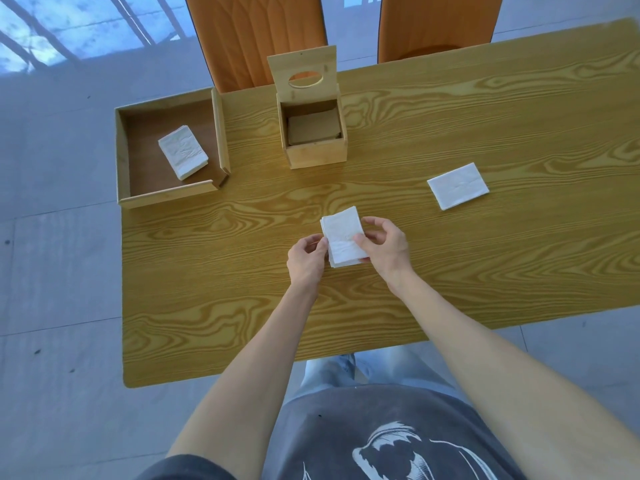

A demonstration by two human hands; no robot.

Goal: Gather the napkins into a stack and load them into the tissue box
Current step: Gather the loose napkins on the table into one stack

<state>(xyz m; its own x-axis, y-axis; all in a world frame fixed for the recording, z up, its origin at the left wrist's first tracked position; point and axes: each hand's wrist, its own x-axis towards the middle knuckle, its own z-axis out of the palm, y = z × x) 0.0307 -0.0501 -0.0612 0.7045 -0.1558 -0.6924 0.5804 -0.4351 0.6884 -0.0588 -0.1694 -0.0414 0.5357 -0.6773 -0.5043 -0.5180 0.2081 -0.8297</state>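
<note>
A small stack of white napkins (341, 233) is held over the middle of the wooden table (450, 140). My left hand (306, 259) pinches its left edge and my right hand (386, 247) grips its right side, thumb on top. The wooden tissue box (313, 152) stands behind the stack with its lid (302, 71) raised upright; only a brown inner plate shows inside it. A single napkin (458, 185) lies flat on the table to the right. Another thick napkin stack (183, 151) lies in the wooden tray (166, 197) at the table's left end.
Two orange chairs (256, 36) stand behind the table's far edge. The tray hangs partly past the table's left edge. Grey tiled floor surrounds the table.
</note>
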